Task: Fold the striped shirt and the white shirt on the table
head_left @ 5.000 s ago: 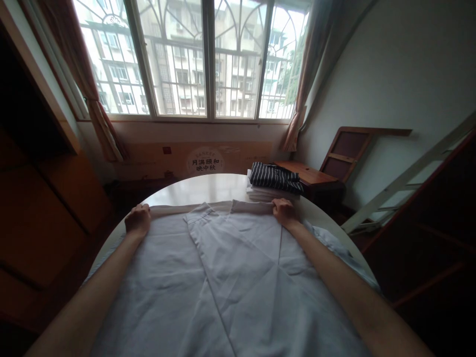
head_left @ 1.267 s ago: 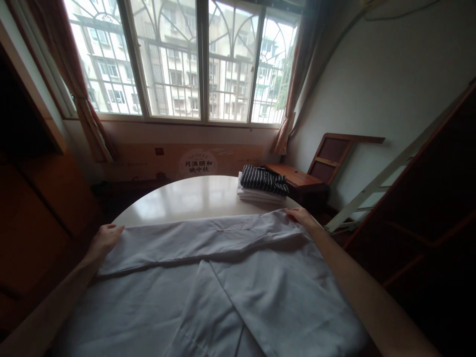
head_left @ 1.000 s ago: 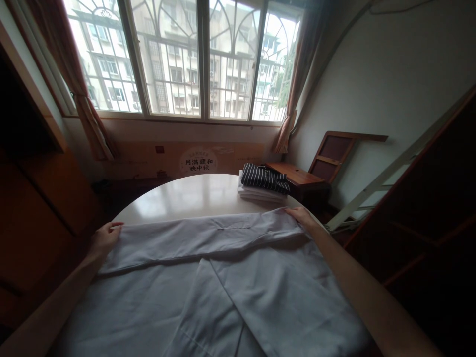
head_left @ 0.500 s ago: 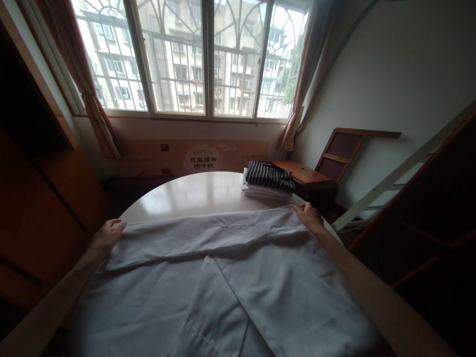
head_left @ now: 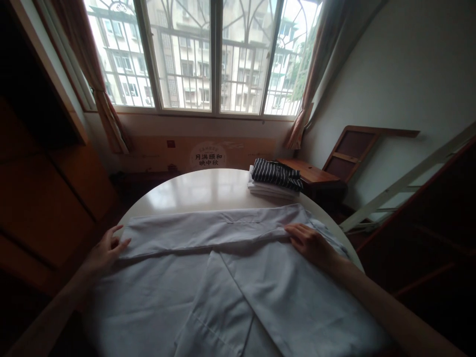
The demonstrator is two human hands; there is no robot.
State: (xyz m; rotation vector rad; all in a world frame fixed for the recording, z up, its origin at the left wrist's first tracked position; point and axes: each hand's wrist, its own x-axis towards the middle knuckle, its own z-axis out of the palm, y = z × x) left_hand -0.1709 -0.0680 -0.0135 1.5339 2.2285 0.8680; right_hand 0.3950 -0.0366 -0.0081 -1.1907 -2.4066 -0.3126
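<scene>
A large white garment (head_left: 159, 282) lies spread over the near part of the round table, with its far edge folded back toward me in a wide band. A sleeve-like piece slants down its middle. My left hand (head_left: 108, 248) is at the left end of the band, its thumb and fingers apart and the fingertips close to the cloth edge. On the right, my right hand (head_left: 310, 243) lies palm down on the garment, fingers stretched along the lower edge of the folded band. The garment's near end runs out of view at the bottom.
Folded clothes (head_left: 277, 176), black-striped on top of white, are stacked at the table's (head_left: 178, 193) far right. Beyond them stand a wooden bench (head_left: 312, 171) and a leaning wooden frame (head_left: 344, 153). A pale ladder-like frame (head_left: 405, 186) slopes at the right, below the barred window (head_left: 193, 74).
My right hand has let go of the band's far right corner and moved toward me onto its lower edge. My left hand has come off the far left corner and slid slightly nearer.
</scene>
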